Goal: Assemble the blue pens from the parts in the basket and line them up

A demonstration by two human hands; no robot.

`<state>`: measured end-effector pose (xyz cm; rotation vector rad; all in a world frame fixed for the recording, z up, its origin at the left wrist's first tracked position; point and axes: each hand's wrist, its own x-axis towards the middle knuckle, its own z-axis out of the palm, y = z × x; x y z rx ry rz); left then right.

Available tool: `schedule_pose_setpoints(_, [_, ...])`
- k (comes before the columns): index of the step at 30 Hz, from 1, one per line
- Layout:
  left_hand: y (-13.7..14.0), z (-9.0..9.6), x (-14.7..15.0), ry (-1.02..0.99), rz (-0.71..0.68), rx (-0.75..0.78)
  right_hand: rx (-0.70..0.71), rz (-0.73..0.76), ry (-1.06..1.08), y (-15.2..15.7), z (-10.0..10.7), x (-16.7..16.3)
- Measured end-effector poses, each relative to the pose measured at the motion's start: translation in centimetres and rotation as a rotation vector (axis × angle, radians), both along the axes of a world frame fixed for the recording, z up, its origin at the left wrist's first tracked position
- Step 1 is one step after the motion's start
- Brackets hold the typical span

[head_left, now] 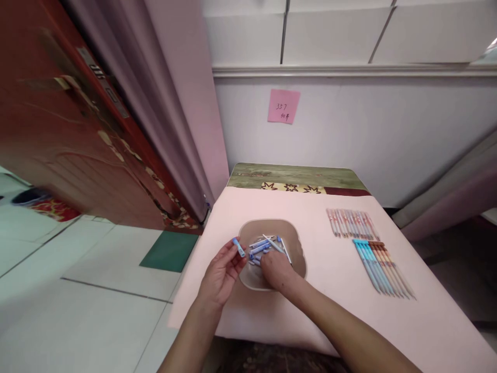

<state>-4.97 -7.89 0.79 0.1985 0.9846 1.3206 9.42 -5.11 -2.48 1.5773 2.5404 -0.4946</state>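
Observation:
Between the thumb and fingers of my left hand (224, 273) is a short light-blue pen part (238, 247), tube-shaped with a darker blue end. It is held just left of a beige square bowl (298, 243) with rounded corners. My right hand (276, 269) reaches down into this bowl, knuckles up, and its fingertips are hidden among the contents. Several blue and white pen parts (261, 247) lie loose in there, along with a thin white stick (286, 251) leaning toward the right wall.
Right of the bowl, a row of pens with blue and brown tops (382, 269) lies on the pink tabletop cover (326, 321). Behind it is a row of clear printed pen pieces (352, 224). A pink note (283, 106) sticks to the wall; a red door (97, 134) stands left.

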Motion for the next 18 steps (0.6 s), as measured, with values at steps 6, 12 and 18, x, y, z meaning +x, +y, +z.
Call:
schedule_pose_setpoints(6, [-0.5, 0.4, 1.4, -0.120, -0.087, -0.020, 0.008, 0.001, 0.089, 0.2, 0.6, 0.5])
schedule_pose_setpoints(12, [-0.8, 0.6, 2.1, -0.252, 0.005, -0.157, 0.076, -0.188, 0.384, -0.3, 2.1, 4.4])
schedule_pose_setpoints(18, [-1.2, 0.0, 4.5, -0.362, -0.018, -0.188, -0.115, -0.416, 1.452, -2.9, 3.3, 5.9])
